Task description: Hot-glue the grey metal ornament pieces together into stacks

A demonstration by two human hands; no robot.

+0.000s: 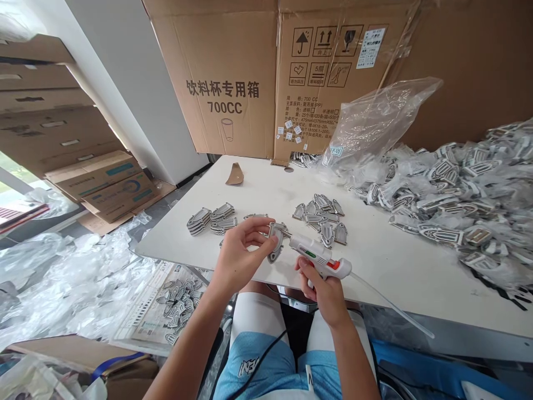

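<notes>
Apparently, gluing is underway: the left hand (244,253) pinches a shield-shaped metal piece (275,254) over the white table (375,266) while the right hand (327,290) grips a hot-glue gun (312,251). I'd say the next move needs a steady nozzle (289,236).

Wearing lt-blue shorts (258,347) w/ wide white leg ends (259,315), curvy edge btwn colours. Marked w/ dk stylised lettering (249,366) on L side, hard to read. Also sporting sm. white tab (308,378) w/ dk mark on inner R side, + strip of white cloth (287,395) nr waist. Bare at L hand (241,253), R hand (327,291), forearms (202,322).
</notes>
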